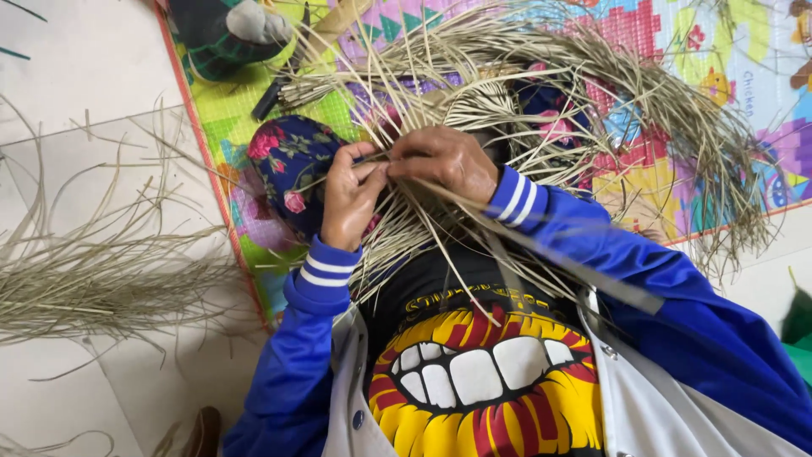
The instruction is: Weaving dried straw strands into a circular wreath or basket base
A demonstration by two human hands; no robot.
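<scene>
At the centre of the head view, the left hand (351, 196) and the right hand (447, 162) are meeting, fingertips almost touching, over a half-woven piece of pale straw (484, 106). The left hand is curling nearly closed, pinching a few thin strands between thumb and fingers; the right hand is lying knuckles-up with its fingers bent down, pressing and gripping strands at the same spot (how many it has, I cannot tell). Both blue sleeves with white-striped cuffs (326, 269) are reaching in from below. The weave is sitting in the lap, its loose ends (677, 110) fanning out in a wide arc over a floral cloth (292, 161) and a colourful play mat (744, 51). Further left, a loose heap of straw (93, 283) is lying on the pale floor (76, 59), well apart from the hands.

The strands look dry and thin, so a sharp bend at the pinch could be cracking one; and if either grip is slackening, the crossing held there may be slipping loose among the tangled ends.
</scene>
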